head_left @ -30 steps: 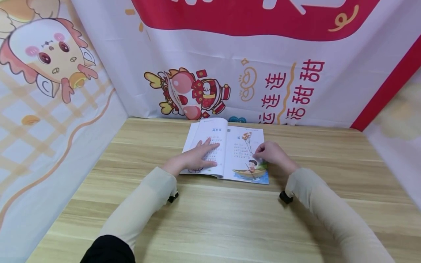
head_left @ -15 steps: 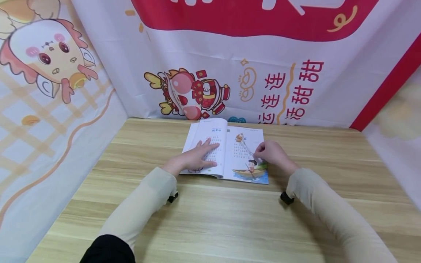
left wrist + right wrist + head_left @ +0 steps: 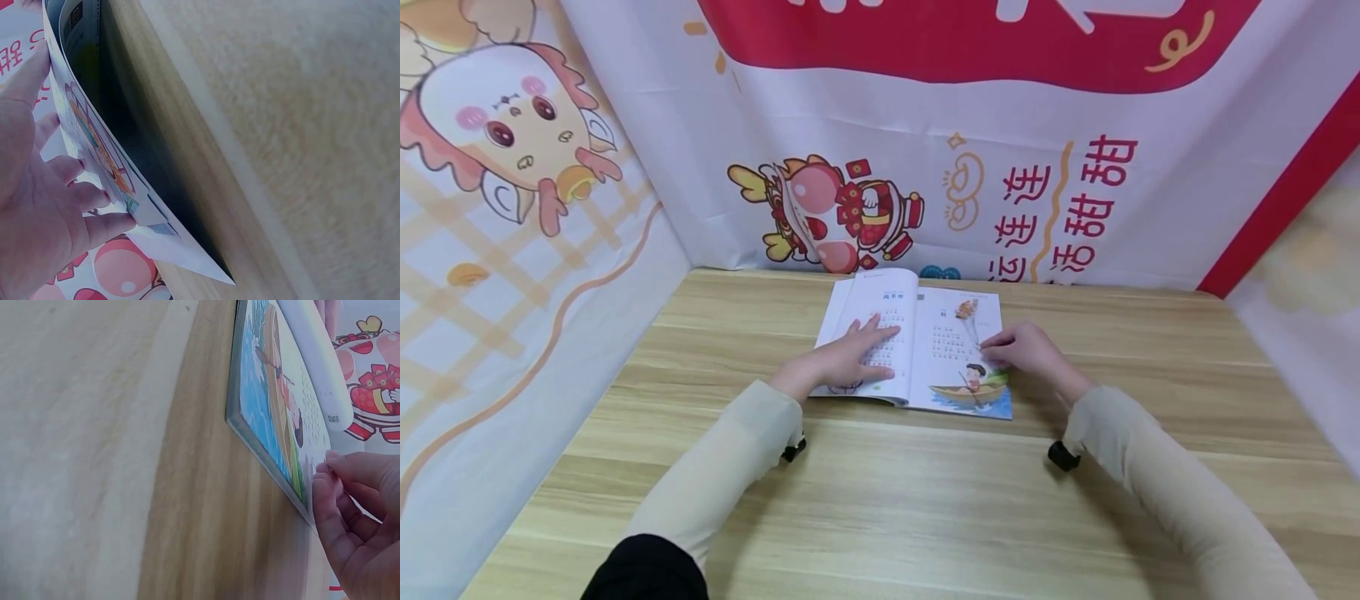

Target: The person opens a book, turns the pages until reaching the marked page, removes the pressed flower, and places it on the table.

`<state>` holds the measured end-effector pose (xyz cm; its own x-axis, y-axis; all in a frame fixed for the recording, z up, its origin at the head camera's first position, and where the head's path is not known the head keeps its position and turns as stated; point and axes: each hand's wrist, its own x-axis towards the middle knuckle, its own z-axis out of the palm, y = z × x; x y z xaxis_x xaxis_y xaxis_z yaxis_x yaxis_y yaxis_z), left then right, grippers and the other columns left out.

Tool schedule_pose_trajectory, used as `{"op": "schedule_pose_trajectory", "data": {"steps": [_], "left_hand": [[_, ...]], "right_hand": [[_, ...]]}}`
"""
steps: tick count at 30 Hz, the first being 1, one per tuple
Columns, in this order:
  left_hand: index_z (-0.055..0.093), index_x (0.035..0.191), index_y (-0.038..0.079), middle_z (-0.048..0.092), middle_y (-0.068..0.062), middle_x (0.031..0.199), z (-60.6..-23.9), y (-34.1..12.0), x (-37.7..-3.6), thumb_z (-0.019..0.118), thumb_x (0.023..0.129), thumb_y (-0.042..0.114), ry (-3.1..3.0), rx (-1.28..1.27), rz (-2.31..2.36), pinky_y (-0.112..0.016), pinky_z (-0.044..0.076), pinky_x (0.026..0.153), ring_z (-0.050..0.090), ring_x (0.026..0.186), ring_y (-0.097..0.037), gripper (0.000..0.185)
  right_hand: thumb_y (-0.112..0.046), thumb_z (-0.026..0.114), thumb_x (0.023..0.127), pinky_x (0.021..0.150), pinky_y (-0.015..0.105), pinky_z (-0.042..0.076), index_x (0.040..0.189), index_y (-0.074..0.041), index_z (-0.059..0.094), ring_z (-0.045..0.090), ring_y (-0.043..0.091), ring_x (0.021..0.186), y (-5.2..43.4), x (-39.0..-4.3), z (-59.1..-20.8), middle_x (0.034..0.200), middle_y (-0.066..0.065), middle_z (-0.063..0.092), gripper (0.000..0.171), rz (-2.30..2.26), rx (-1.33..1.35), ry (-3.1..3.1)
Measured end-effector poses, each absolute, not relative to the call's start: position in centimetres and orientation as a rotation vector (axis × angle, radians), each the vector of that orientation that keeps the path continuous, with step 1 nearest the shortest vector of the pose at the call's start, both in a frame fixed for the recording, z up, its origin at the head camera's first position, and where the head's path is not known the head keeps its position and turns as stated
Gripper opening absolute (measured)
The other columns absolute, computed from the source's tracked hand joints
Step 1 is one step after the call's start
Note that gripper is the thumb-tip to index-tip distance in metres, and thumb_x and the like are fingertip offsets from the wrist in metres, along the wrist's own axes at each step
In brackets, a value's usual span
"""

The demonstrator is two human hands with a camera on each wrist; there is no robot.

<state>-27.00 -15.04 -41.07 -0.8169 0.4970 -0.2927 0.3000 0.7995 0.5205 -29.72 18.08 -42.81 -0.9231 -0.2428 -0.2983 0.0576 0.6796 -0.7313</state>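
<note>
An open picture book (image 3: 940, 392) lies at the far side of the wooden table. My left hand (image 3: 850, 354) rests with spread fingers on its left page (image 3: 891, 292); the left wrist view shows the fingers (image 3: 109, 228) along that curved page. Over the right page, my right hand (image 3: 1022, 346) pinches the thin stems of a sprig (image 3: 966, 311) that looks like dried orange-brown flowers. Its flower head points away, towards the top of the page. In the right wrist view, thumb and finger of the right hand (image 3: 362, 512) meet beside the book's edge (image 3: 269, 469), the flowers hidden.
The wooden table (image 3: 865, 500) stretches from the book to the near side. A printed white and red cloth (image 3: 850, 108) hangs right behind the table's far edge, and another patterned cloth (image 3: 497, 292) stands along the left.
The sprig's flower head swung left over the page, then back to the right. My right hand has turned slightly, its wrist shifting right. My left hand and the book stay in place.
</note>
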Motion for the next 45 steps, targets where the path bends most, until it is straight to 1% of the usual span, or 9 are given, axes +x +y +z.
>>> {"op": "schedule_pose_trajectory", "data": {"steps": [6,10,13,17,20,27,33,39,45], "left_hand": [[0.023,0.165,0.030,-0.005,-0.007,0.172,-41.0,-15.0,-26.9,0.063,0.100,0.050,2.571,0.590,0.631,-0.058,0.008,0.123,-0.008,0.155,-0.040,0.079],[0.023,0.165,0.030,-0.005,-0.007,0.172,-40.9,-15.0,-26.8,0.063,0.100,0.050,2.569,0.584,0.630,-0.058,0.008,0.123,-0.008,0.155,-0.040,0.079],[0.023,0.165,0.030,-0.005,-0.007,0.172,-40.8,-15.0,-26.7,0.064,0.100,0.050,2.568,0.578,0.635,-0.058,0.008,0.123,-0.007,0.155,-0.040,0.079],[0.024,0.165,0.030,-0.004,-0.007,0.172,-40.8,-14.9,-26.7,0.064,0.099,0.050,2.570,0.577,0.642,-0.059,0.008,0.123,-0.007,0.155,-0.040,0.079],[0.024,0.165,0.030,-0.004,-0.008,0.172,-40.8,-14.9,-26.7,0.064,0.100,0.050,2.573,0.585,0.639,-0.058,0.008,0.123,-0.007,0.155,-0.040,0.079],[0.023,0.165,0.031,-0.005,-0.007,0.172,-41.0,-15.0,-26.8,0.063,0.100,0.049,2.572,0.585,0.642,-0.057,0.008,0.123,-0.007,0.155,-0.040,0.078],[0.023,0.165,0.031,-0.004,-0.007,0.172,-41.0,-15.0,-26.8,0.064,0.100,0.049,2.571,0.580,0.643,-0.057,0.008,0.123,-0.007,0.155,-0.040,0.079],[0.023,0.165,0.033,-0.004,-0.005,0.172,-41.0,-15.0,-26.9,0.063,0.100,0.051,2.582,0.579,0.624,-0.058,0.008,0.123,-0.007,0.155,-0.038,0.079],[0.022,0.165,0.033,-0.004,-0.005,0.172,-41.0,-15.0,-26.9,0.063,0.099,0.051,2.580,0.584,0.622,-0.059,0.009,0.122,-0.007,0.155,-0.039,0.079]], "right_hand": [[-0.019,0.068,0.101,0.084,0.033,0.057,0.123,-0.005,0.073,0.068,0.023,0.097,19.0,-29.5,-43.1,0.118,0.015,0.072,0.027,-1.185,-0.094,2.531],[-0.020,0.066,0.102,0.083,0.034,0.055,0.125,-0.004,0.072,0.067,0.024,0.095,19.6,-29.4,-43.3,0.114,0.015,0.072,0.028,-1.199,-0.091,2.552],[-0.021,0.068,0.101,0.081,0.033,0.055,0.124,-0.005,0.073,0.067,0.022,0.092,20.0,-29.3,-43.5,0.108,0.012,0.074,0.028,-1.196,-0.085,2.579],[-0.019,0.069,0.099,0.078,0.030,0.056,0.123,-0.001,0.072,0.068,0.020,0.089,20.7,-29.2,-43.8,0.107,0.013,0.074,0.029,-1.218,-0.105,2.616],[-0.018,0.069,0.099,0.078,0.029,0.058,0.124,0.002,0.070,0.069,0.020,0.089,21.3,-29.2,-43.9,0.111,0.016,0.074,0.031,-1.249,-0.104,2.625],[-0.021,0.067,0.102,0.079,0.028,0.058,0.129,0.001,0.068,0.069,0.020,0.092,22.6,-29.2,-43.6,0.113,0.017,0.073,0.035,-1.319,-0.022,2.606],[-0.021,0.066,0.102,0.074,0.024,0.058,0.130,0.002,0.068,0.068,0.012,0.084,24.1,-29.7,-43.6,0.111,0.015,0.075,0.036,-1.370,0.055,2.617],[-0.022,0.068,0.100,0.068,0.021,0.055,0.126,0.003,0.070,0.067,0.008,0.076,25.6,-30.1,-44.1,0.096,0.009,0.077,0.037,-1.322,0.029,2.717],[-0.019,0.069,0.100,0.067,0.020,0.055,0.125,0.006,0.069,0.066,0.006,0.074,26.6,-30.2,-44.5,0.101,0.012,0.077,0.035,-1.319,0.037,2.715]]}}
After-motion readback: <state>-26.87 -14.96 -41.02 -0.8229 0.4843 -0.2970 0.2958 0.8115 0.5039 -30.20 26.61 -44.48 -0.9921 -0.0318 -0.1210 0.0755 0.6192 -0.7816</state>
